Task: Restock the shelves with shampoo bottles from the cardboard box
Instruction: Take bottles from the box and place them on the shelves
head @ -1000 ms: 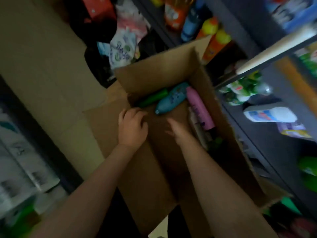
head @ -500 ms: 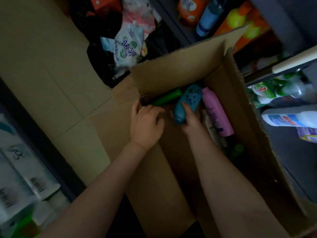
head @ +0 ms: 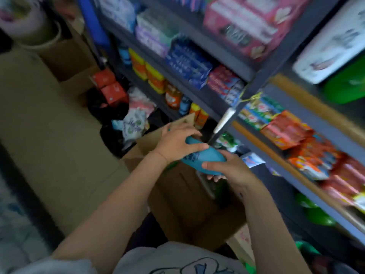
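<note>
Head view shows the teal shampoo bottle (head: 204, 160) held above the cardboard box (head: 189, 204), long axis slanting up-left to down-right, left hand (head: 177, 143) gripping its upper end and right hand (head: 230, 170) its lower end (nearer the shelves (head: 254, 76)).

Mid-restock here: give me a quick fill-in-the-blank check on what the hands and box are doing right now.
1. Both hands grip one ____ bottle.
2. The left hand holds the bottle's ____ end.
3. The bottle is held above the open cardboard ____.
4. The right hand grips its wider end.

Missing: blue; narrow; box
</note>
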The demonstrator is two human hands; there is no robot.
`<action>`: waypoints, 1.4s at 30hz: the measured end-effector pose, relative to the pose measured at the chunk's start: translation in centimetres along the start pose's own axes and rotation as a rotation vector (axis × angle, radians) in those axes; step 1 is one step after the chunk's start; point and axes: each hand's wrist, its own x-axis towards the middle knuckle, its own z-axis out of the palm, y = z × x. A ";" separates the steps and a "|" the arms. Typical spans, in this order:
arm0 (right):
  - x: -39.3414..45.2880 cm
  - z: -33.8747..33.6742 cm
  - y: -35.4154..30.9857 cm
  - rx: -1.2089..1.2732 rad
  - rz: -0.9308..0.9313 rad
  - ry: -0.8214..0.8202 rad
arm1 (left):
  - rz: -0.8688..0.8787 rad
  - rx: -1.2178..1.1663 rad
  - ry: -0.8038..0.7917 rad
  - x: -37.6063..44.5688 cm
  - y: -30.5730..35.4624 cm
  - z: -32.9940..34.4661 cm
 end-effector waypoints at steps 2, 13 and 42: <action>-2.8 -3.0 -2.9 -0.068 -0.101 0.032 | 0.059 0.024 -0.104 0.9 3.9 -2.6; -12.1 -13.6 -9.4 0.265 -0.611 0.359 | 0.239 -0.546 -0.093 3.4 21.7 -2.6; -6.7 -22.2 -9.7 -0.353 -0.484 0.921 | 0.338 -0.414 0.177 13.7 29.7 2.1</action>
